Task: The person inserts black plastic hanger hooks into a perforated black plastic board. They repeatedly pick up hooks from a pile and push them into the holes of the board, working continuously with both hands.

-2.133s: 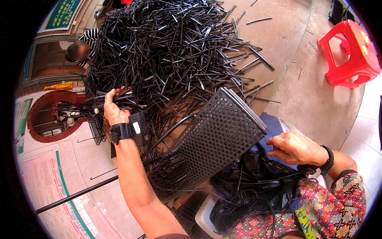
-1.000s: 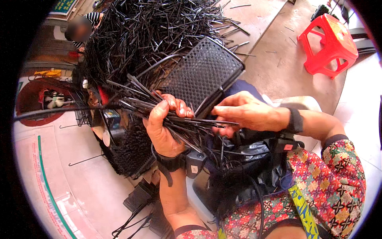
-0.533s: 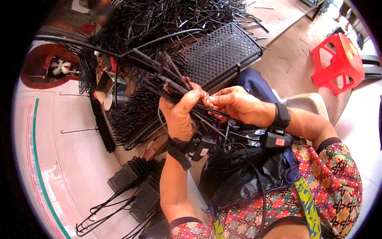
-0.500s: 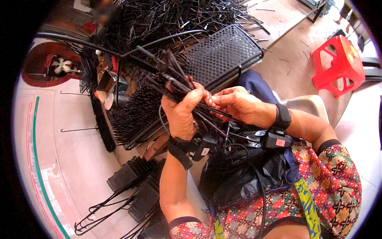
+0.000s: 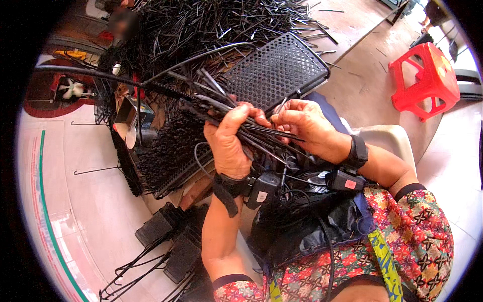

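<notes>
Between the two hands, on the near side of a perforated black tray (image 5: pixel 279 70), a loose bunch of thin black strips (image 5: pixel 264 139) is held up, its far left ends fanned out and its other ends pointed to the right. The bunch is wrapped by the curled fingers of the left hand (image 5: pixel 229 146), the thumb laid over the strips. By the right hand (image 5: pixel 309 128) the bunch is met from the right, fingertips drawn nearly together; whether a strip is pinched there cannot be told. The step in hand is judged to be a sorting or evening of the strips; the next move seems to call for single strips to be handled on the right while the rest are firmly clasped. The left forearm is raised from the near edge; the right is brought in from the right, elbow bent. Farther off, the worktop (image 5: pixel 349 25) is strewn with a pile of similar strips (image 5: pixel 201 40); a bristly black block (image 5: pixel 168 158) is seen on the left, and a red stool (image 5: pixel 430 73) at the far right
</notes>
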Action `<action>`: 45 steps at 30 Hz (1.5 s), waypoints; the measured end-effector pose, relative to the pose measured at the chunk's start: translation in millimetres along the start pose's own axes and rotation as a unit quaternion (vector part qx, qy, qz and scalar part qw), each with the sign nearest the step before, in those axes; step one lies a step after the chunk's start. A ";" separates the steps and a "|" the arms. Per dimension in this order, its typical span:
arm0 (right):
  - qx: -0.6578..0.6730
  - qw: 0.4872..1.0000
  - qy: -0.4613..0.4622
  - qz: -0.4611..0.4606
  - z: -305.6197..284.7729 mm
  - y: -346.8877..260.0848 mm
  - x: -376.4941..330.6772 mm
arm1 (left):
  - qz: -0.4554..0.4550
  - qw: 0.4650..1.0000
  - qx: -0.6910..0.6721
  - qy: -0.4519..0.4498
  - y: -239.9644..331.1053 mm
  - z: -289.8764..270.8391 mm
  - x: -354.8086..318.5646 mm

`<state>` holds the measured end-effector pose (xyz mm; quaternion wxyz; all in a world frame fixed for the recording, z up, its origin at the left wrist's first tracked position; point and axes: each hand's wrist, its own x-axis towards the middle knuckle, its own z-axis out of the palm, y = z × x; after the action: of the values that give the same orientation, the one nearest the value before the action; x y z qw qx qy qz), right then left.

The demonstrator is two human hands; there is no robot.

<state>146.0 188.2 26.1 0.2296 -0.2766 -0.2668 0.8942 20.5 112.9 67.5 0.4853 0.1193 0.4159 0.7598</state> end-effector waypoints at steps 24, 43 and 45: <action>-0.305 0.946 -0.081 -0.079 7.3 -36.6 17.9 | -0.034 0.989 0.139 -0.026 -26.2 -16.7 11.9; -0.463 0.843 -0.239 0.132 7.5 54.1 18.6 | 0.038 0.970 0.237 -0.032 69.7 11.1 5.8; -0.450 0.854 -0.237 0.109 13.8 60.5 26.9 | 0.032 0.972 0.232 -0.010 77.4 11.9 5.9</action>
<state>101.6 152.8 -10.8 -0.0893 -0.1572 -0.6545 0.7341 -24.8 109.8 131.6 0.4239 0.2493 0.5718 0.6567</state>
